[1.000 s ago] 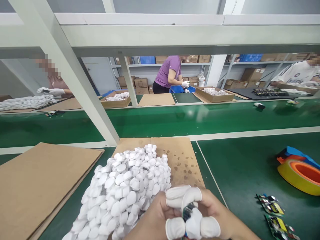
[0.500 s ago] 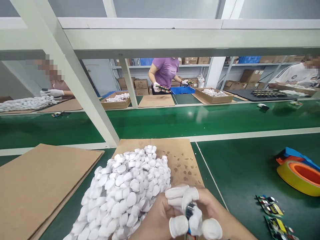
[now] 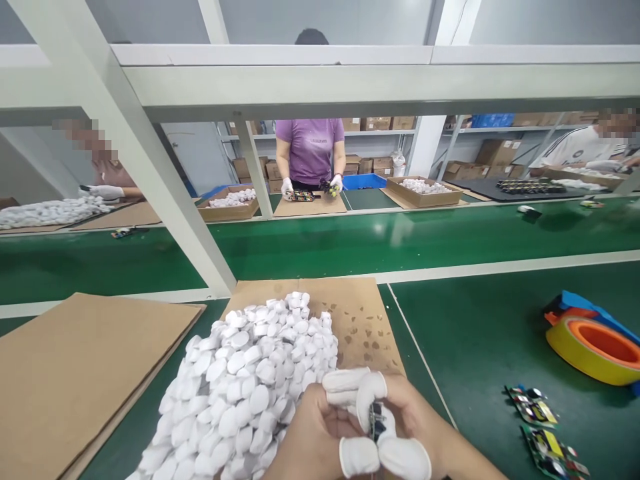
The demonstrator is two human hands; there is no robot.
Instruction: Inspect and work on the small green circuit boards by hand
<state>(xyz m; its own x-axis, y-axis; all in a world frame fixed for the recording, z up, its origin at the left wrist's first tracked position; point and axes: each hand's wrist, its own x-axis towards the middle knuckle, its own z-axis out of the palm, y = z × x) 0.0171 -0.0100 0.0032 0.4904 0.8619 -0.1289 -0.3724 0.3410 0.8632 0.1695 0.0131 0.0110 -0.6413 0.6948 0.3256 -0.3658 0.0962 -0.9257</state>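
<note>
My left hand (image 3: 320, 433) and my right hand (image 3: 407, 417) meet low in the middle, white cots covering their fingertips. Pinched between them is a small circuit board (image 3: 376, 419), held on edge with dark and metal parts showing. Fingers hide most of it, and I cannot make out whether a white piece is on it. Just left of my hands a big heap of white rounded pieces (image 3: 240, 387) covers much of a cardboard sheet (image 3: 357, 293). Two more circuit boards, an upper one (image 3: 533, 405) and a lower one (image 3: 555, 453), lie to the right on the green surface.
An orange and yellow tape roll (image 3: 590, 350) sits at right beside a blue object. Stacked cardboard (image 3: 95, 360) lies at left. Beyond runs a green conveyor belt (image 3: 310, 243), under a white frame post (image 3: 165, 160). Several co-workers, one in a purple shirt (image 3: 313, 150), work opposite.
My fingers have closed in on the circuit board, my right thumb shifting left towards my left thumb. Across the belt, the purple-shirted co-worker has lowered a board onto the cardboard.
</note>
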